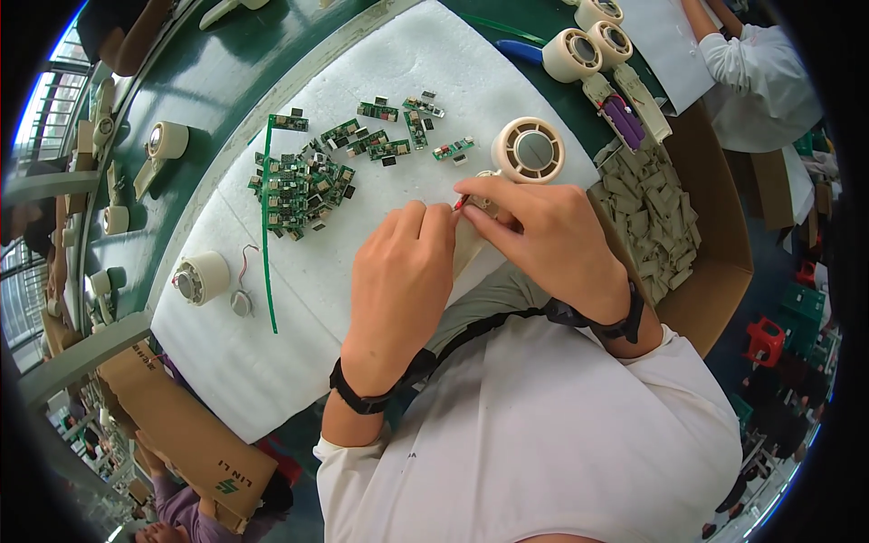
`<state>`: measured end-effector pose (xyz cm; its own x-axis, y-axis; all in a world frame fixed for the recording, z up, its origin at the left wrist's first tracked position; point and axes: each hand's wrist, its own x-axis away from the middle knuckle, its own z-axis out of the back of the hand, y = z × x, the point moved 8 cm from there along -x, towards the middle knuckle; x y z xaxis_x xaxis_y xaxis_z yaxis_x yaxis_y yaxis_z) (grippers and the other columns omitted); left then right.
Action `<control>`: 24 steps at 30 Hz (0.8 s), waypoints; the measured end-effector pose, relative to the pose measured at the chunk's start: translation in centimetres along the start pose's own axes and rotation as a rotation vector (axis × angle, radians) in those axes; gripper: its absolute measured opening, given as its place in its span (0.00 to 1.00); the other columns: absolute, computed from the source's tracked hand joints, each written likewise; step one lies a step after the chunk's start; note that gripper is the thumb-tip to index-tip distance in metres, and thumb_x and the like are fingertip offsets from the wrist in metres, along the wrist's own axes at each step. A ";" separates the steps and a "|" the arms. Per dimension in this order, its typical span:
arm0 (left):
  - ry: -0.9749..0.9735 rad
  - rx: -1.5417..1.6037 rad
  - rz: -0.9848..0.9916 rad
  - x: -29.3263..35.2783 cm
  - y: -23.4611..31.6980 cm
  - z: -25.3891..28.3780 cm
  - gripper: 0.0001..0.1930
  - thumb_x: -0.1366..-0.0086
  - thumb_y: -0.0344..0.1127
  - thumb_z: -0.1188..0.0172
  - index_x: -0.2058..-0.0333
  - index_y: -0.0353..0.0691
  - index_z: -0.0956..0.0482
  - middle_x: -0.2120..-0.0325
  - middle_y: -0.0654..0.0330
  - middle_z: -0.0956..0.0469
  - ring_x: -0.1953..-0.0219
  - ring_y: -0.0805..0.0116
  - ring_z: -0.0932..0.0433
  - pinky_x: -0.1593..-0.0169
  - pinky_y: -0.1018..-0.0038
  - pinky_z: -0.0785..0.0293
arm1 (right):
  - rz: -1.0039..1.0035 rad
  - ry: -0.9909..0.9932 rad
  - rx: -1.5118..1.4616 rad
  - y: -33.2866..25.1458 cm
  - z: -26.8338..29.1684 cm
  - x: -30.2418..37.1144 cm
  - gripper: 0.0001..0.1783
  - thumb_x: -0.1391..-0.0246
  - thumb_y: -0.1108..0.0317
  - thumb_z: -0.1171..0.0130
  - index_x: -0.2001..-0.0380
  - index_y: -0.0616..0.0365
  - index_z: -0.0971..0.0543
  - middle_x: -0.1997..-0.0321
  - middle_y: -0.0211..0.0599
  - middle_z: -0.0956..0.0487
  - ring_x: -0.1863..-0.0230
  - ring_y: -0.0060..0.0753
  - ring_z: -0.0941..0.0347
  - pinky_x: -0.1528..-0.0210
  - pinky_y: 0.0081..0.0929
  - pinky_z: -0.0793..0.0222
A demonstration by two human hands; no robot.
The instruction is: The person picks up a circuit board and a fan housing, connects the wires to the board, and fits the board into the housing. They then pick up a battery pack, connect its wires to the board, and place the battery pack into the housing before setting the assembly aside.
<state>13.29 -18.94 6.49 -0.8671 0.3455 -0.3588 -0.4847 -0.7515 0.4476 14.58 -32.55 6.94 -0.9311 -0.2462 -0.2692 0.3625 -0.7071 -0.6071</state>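
A cream handheld fan body (466, 249) lies under my hands, its round head (528, 150) with a grey centre and slotted ring pointing away from me. My right hand (557, 240) pinches a short red wire (463, 201) between thumb and forefinger, above the fan's neck. Close against it, my left hand (401, 276) is closed with its fingertips at the same spot; what they grip is hidden behind the fingers. Just beyond my hands lies a single small green circuit board (453, 148).
A white foam sheet (362, 299) covers the table. On it sit a pile of circuit boards (303, 190), a green strip (266, 244), a cream motor housing (201, 277) and a small wired disc (241, 303). A cardboard box (724, 262) of cream parts stands right; more fans (572, 55) lie beyond.
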 end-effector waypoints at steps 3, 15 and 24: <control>-0.026 0.016 -0.042 0.4 0.4 0.1 0.05 0.32 0.29 0.35 0.60 0.36 0.19 0.76 0.56 0.27 0.74 0.56 0.25 0.70 0.63 0.28 | 0.239 0.020 0.070 -0.9 0.2 0.2 0.12 0.42 0.71 0.32 0.54 0.55 0.14 0.73 0.36 0.17 0.76 0.31 0.21 0.72 0.27 0.27; -0.101 0.443 0.244 1.5 -0.6 0.5 0.10 0.32 0.27 0.36 0.53 0.36 0.19 0.71 0.59 0.22 0.72 0.70 0.22 0.68 0.70 0.27 | 0.145 0.064 0.030 0.0 0.5 1.2 0.10 0.43 0.72 0.31 0.57 0.57 0.14 0.70 0.37 0.15 0.75 0.34 0.20 0.72 0.28 0.26; -0.081 0.852 0.425 1.8 -1.5 -1.7 0.21 0.32 0.21 0.36 0.42 0.30 0.25 0.55 0.55 0.18 0.55 0.72 0.17 0.54 0.74 0.20 | 0.185 0.019 -0.101 0.2 0.9 1.3 0.07 0.41 0.71 0.31 0.60 0.57 0.15 0.72 0.37 0.16 0.76 0.37 0.21 0.73 0.29 0.28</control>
<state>12.62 -18.14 3.81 -0.9797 0.1997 0.0142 -0.0208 -0.1724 0.9848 13.43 -33.66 7.16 -0.8475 -0.3525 -0.3968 0.5306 -0.5805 -0.6176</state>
